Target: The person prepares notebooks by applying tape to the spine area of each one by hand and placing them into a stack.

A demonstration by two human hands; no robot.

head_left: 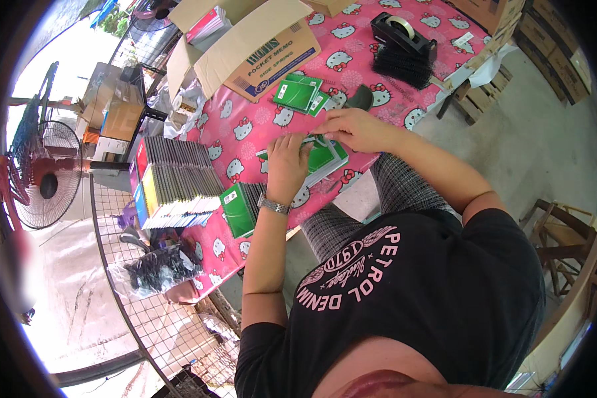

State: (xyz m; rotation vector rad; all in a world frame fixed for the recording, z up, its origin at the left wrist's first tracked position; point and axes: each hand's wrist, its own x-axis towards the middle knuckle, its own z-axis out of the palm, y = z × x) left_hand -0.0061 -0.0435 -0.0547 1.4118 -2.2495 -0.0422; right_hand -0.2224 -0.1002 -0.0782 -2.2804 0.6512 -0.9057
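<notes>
1. The left hand [287, 161], with a metal watch on its wrist, lies palm down on a small stack of green notebooks [325, 159] near the table's [245, 129] front edge. Its fingers are spread flat, pressing on the cover rather than curling around anything.
2. The right hand [355, 128] rests at the far end of the same stack. Its fingers are bent and pinched on something thin and pale at the top of the stack; what it is cannot be told.
3. The green stack sits on the pink patterned tablecloth, close to the front edge, just before the person's body.
4. Another pile of green notebooks [240, 209] lies near the front edge to the left of the left wrist, partly overhanging.
5. A few loose green notebooks [300, 94] lie further in, toward the middle of the table, beside an open cardboard box [259, 53].
6. A row of spiral-bound notebooks [176, 179] in mixed colours stands at the left end of the table.
7. A black tape dispenser [403, 33] sits toward the far right corner, with a bundle of black spiral bindings [399, 66] just in front of it.
</notes>
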